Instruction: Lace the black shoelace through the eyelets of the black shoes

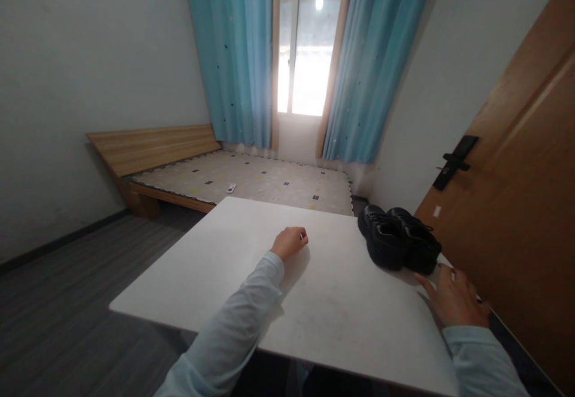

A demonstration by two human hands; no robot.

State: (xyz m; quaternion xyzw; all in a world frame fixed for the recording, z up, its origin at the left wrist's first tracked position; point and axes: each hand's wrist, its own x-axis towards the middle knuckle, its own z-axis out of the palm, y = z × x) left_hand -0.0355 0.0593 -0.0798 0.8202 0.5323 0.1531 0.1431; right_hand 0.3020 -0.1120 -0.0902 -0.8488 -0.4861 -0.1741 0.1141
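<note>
A pair of black lace-up shoes (398,238) stands side by side near the right edge of the white table (202,271). My right hand (458,298) is just in front of their heels, thumb and fingers apart, with nothing visibly in it. Whether a fingertip touches a shoe, I cannot tell. Left of the shoes, near the table's middle, my left hand (290,242) is closed with its fingers curled in. No object shows in it, though its palm is hidden.
Beyond the table is a bed (251,175) with a patterned mattress and a small white object (231,188) on it. Blue curtains (242,55) flank a bright window (308,79). A brown door (516,205) with a black handle stands close on the right. Grey floor (67,319) lies left.
</note>
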